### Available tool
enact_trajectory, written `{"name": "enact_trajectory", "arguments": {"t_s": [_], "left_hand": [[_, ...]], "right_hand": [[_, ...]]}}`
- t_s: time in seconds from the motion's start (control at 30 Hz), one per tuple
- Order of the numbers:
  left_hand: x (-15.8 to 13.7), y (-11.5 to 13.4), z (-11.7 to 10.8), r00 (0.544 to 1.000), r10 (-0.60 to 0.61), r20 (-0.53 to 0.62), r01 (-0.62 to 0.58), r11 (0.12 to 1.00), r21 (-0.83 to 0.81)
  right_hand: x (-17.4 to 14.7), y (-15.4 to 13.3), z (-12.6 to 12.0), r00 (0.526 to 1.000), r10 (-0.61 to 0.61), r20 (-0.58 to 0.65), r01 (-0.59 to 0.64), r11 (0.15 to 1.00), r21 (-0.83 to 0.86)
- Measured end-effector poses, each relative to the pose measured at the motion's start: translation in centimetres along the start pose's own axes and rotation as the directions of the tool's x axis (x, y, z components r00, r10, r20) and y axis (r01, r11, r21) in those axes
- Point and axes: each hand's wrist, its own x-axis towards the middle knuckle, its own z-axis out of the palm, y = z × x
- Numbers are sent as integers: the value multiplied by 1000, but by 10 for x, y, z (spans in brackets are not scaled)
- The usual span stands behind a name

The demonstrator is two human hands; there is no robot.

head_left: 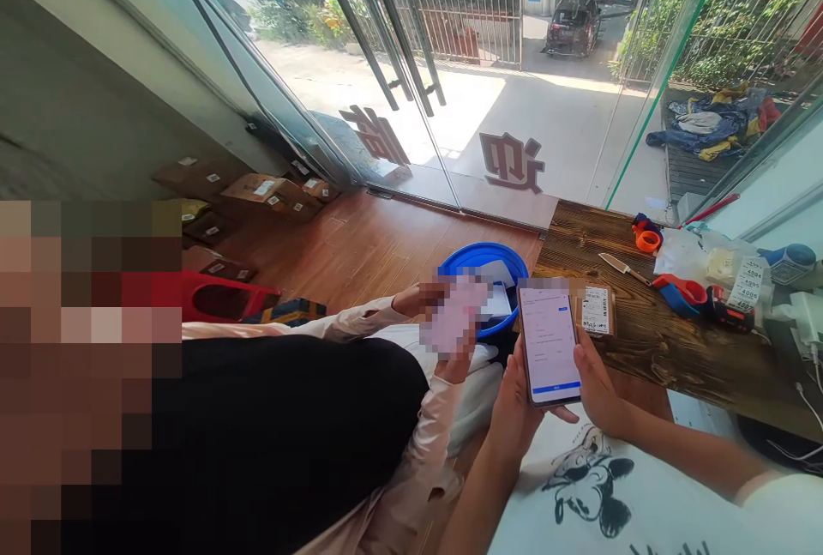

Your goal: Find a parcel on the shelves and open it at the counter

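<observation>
At left, a co-worker in black (289, 426) with pink sleeves is holding a blurred pinkish object (453, 315) in both hands. Beyond, brown boxes (273, 193) are lying on the wooden floor (366, 233) near a red stool (263, 293), and glass doors (459, 135) are facing a sunlit yard. Behind the co-worker's hands, a blue bin (459, 253) is standing beside the table, with pale items showing inside. Right of the bin, the phone (549, 345) is resting upright in the wearer's two hands, its lit screen facing the viewer. The left hand (514, 396) is clasping its left and lower side; the right hand (603, 383) is gripping its right edge, the thumb lying along it. Just behind the phone, a small labelled box (595, 315) is sitting on the dark wooden table (572, 238). Farther right, a knife (614, 263), an orange ring (648, 239), a red-and-blue tape dispenser (682, 293) and a strip of number labels (746, 285) are lying on the tabletop.
</observation>
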Motion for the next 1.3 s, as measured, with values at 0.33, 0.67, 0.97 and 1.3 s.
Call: {"name": "enact_trajectory", "arguments": {"t_s": [0.33,0.67,0.97,1.3], "left_hand": [[0,1,0,1000,-1,21,1,1000,14],[3,7,5,1000,-10,-6,11,996,89],[4,11,18,999,-11,-50,16,993,113],[7,7,14,1000,-18,9,17,996,91]], "right_hand": [[0,-2,1,1000,11,-16,-11,1000,26],[6,-6,-1,999,27,-45,-26,1000,15],[8,5,-5,995,42,-93,-39,999,35],[5,-1,-5,997,6,-77,-3,999,39]]}}
